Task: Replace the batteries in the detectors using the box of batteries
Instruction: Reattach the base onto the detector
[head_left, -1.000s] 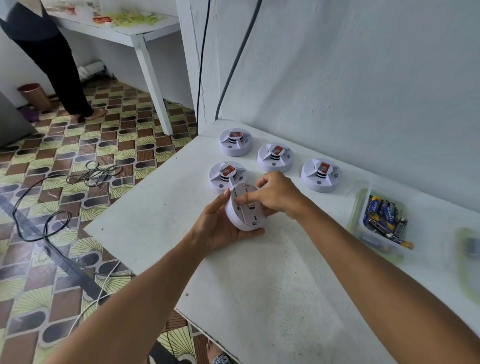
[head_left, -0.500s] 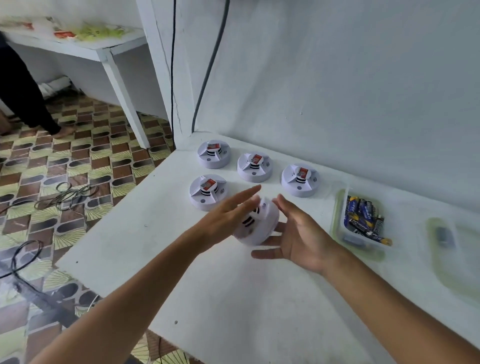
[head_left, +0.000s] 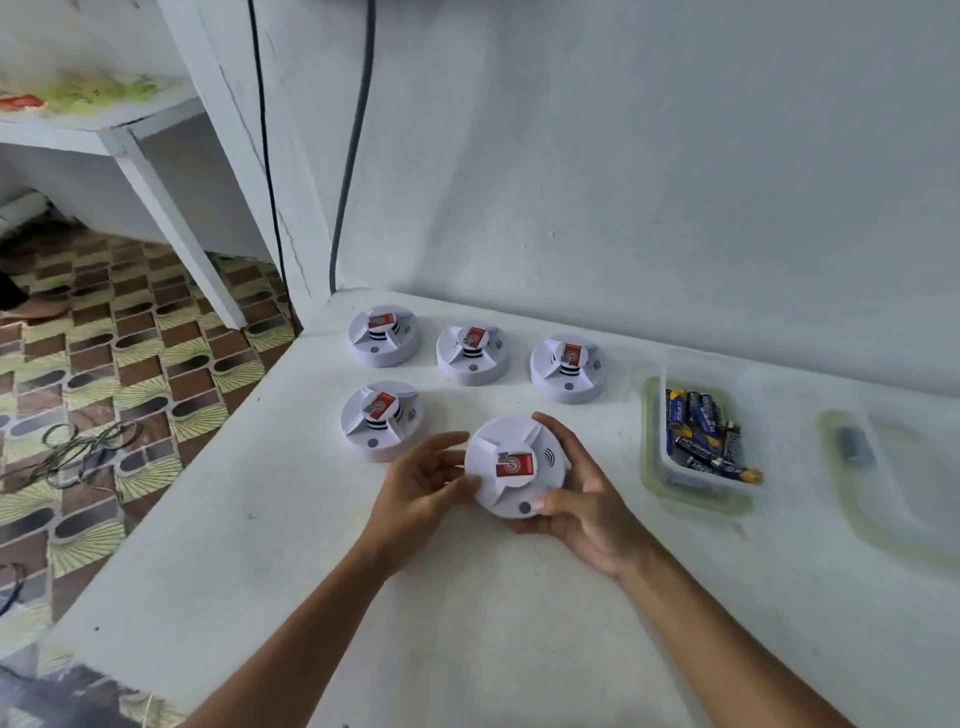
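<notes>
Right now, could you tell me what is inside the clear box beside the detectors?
The clear box holds a loose pile of blue batteries; whatever lies beneath the pile is hidden.

White detectors (head_left: 383, 335), red labels; blue-black batteries (head_left: 698, 422); white table (head_left: 467, 623); green-brown patterned floor tiles (head_left: 104, 384).

No legible text on detector stickers (head_left: 514, 464) or batteries (head_left: 702, 431).
</notes>
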